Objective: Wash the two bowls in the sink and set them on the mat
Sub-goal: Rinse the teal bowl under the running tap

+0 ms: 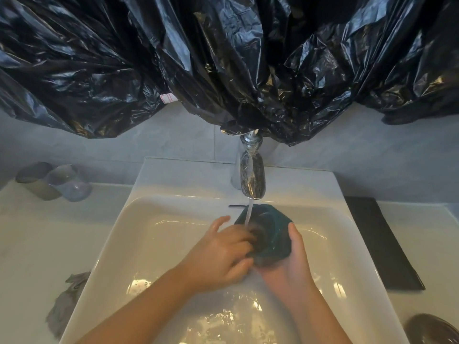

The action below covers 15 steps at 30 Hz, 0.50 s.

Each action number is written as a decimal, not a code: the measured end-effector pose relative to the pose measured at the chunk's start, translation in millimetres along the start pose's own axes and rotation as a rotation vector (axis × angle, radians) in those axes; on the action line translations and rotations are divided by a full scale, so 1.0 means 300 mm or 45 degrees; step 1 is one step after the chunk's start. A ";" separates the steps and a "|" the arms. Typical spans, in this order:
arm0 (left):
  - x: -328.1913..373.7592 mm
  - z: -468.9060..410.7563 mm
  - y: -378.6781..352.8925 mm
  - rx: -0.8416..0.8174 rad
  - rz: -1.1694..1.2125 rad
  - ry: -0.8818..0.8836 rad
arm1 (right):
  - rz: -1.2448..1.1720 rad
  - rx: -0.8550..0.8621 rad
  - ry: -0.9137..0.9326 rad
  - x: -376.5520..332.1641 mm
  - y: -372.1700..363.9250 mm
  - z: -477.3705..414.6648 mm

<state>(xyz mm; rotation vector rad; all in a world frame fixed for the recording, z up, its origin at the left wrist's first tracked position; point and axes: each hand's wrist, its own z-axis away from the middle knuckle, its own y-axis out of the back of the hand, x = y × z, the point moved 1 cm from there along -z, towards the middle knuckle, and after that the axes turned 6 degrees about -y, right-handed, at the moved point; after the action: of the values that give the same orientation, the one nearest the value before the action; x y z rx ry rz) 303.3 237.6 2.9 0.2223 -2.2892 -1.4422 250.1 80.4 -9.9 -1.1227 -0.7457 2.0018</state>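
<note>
Green bowl (269, 225) is in the sink (149, 234), up off the basin floor and tilted with its opening toward the camera. It sits right under the tap (252, 175), and the water stream (249, 214) lands inside it.

Right hand (289, 265) cups the bowl from below and from the right. The palm is under the base, the thumb runs up the right outer wall, and the fingers wrap round the underside. That's a firm hold; this hand carries the bowl.

Left hand (222, 254) comes in from the left. One finger sticks out past the rim, clear of the bowl, and the rest bend into the bowl's inside where the water hits. The thumb lies against the near lower edge. The fingertips are motion-blurred, so I can't tell whether it pinches the wall or only touches the inside.

Black mat (380, 244) lies on the counter just right of the sink, with nothing on it. Brown bowl (432, 328), partly cut off by the frame edge, sits on the counter in front of the mat, apart from both hands.

Left counter has two cups (56, 181) at the back and a grey cloth (65, 306) by the sink edge. Black plastic sheet (223, 58) hangs across the wall above the tap.
</note>
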 end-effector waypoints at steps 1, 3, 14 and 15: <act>-0.021 0.013 0.002 -0.099 -0.125 -0.087 | -0.001 0.017 -0.002 -0.002 -0.001 -0.003; -0.043 0.006 0.020 -0.210 -0.338 -0.160 | -0.009 0.075 -0.035 0.001 -0.003 -0.013; 0.009 0.006 0.074 -0.342 -0.387 -0.319 | 0.282 -0.085 -0.092 0.040 -0.027 -0.014; 0.008 0.004 0.072 -0.362 -0.420 -0.280 | 0.321 -0.045 -0.049 0.045 -0.025 -0.015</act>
<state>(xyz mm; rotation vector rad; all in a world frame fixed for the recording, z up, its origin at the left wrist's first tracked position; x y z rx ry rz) 302.4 247.4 22.4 0.3851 -2.2541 -2.0291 251.3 96.1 -12.5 -1.2540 -0.6895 2.2324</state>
